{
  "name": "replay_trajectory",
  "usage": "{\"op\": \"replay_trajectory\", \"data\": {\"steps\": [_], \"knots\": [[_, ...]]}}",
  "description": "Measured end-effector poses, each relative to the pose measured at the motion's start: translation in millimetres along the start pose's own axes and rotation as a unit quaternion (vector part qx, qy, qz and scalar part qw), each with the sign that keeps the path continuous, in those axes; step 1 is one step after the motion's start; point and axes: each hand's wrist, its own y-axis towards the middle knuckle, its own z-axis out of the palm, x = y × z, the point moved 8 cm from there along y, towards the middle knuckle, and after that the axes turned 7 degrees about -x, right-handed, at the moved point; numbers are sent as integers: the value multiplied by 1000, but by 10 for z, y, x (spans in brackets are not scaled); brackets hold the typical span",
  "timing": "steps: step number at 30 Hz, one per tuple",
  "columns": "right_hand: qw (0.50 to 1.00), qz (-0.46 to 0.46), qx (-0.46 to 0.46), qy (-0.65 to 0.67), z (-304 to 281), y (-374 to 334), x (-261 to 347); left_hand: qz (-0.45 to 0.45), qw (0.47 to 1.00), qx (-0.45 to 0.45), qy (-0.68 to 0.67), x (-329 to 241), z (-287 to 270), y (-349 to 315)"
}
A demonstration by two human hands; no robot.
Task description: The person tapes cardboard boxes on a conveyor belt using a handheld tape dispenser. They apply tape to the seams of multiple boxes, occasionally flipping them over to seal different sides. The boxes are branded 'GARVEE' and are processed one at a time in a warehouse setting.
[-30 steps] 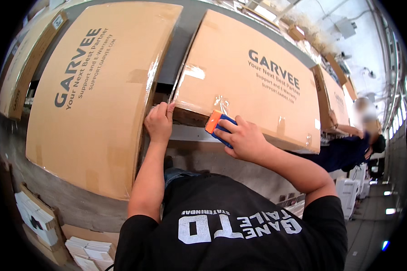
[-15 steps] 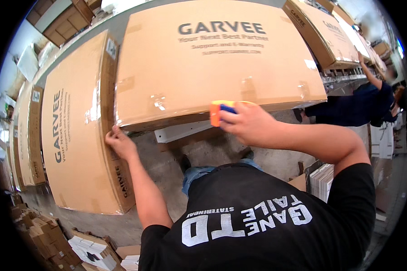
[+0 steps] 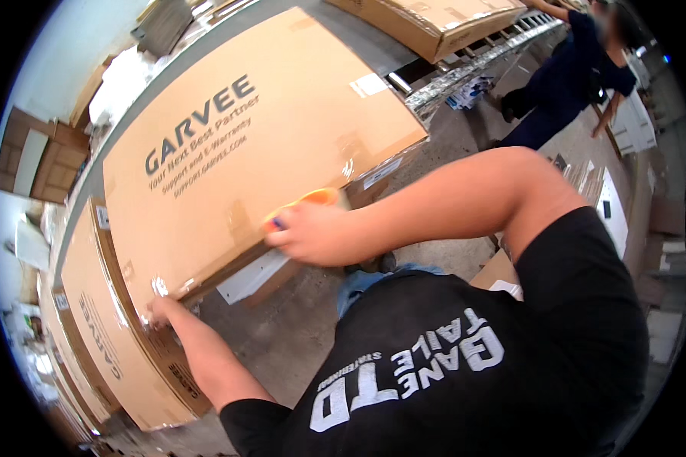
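Note:
A large, flat brown cardboard box (image 3: pixel 282 129) lies in front of me with dark print on its top and clear tape along its edges. My left hand (image 3: pixel 162 311) is at its near left corner, fingers curled against the cardboard, partly hidden in the narrow gap there. My right hand (image 3: pixel 312 232) is wrapped round an orange and yellow tape dispenser (image 3: pixel 322 196) with a blue part, held at the near long edge of the box. Motion blurs the dispenser a little, and my fingers cover much of it.
Similar boxes stand in a row to the left, the nearest box (image 3: pixel 126 335) beside my left hand. Another box (image 3: pixel 442 23) rests on a roller conveyor (image 3: pixel 465 65) at far right, where a person (image 3: pixel 560 84) in dark clothes stands. White panels (image 3: pixel 613 217) lean at right.
My view has turned, so the large box appears tilted and further left. My right hand with the tape dispenser has shifted leftward along the near edge. My left hand stays at the corner.

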Motion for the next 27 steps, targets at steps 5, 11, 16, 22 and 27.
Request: {"op": "replay_trajectory", "data": {"steps": [5, 11, 16, 22, 27], "knots": [[995, -3, -15, -98, -303, -1282, -458, 295, 789, 124, 525, 94, 611, -458], [998, 17, 9, -53, -142, -1221, -549, 341, 769, 52, 538, -493, 50, -2493], [997, -26, -67, -28, -416, -2076, -920, 386, 683, 47, 618, -528, 169, -3416], [995, 28, 71, -61, -242, -3712, -1916, 364, 667, 52, 648, -353, 332, -3978], [999, 35, 33, -18, 268, -3217, -2120, 200, 915, 26, 349, -402, 92, -4289]]}}
